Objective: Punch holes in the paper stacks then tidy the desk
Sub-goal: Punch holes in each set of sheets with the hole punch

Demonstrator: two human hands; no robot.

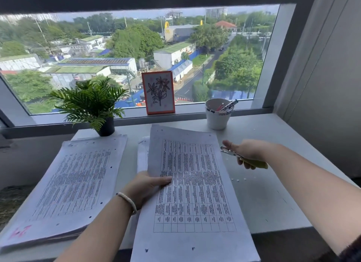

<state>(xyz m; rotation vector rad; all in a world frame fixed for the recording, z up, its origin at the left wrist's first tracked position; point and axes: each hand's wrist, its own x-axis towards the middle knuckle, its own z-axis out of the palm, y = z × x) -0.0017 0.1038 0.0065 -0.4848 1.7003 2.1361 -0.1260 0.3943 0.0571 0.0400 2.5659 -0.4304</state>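
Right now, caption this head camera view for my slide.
Left hand lifts a printed stack while right hand holds a yellow-handled hole punch over the desk.

Potted fern (88, 103) in a dark pot, back left of the white desk (269, 193); orange-framed flower drawing (158, 92) leaning upright on the window ledge (195, 110); white cup (218, 114) holding pens, back right of the desk; window (136, 52) beyond, showing rooftops, trees and a road
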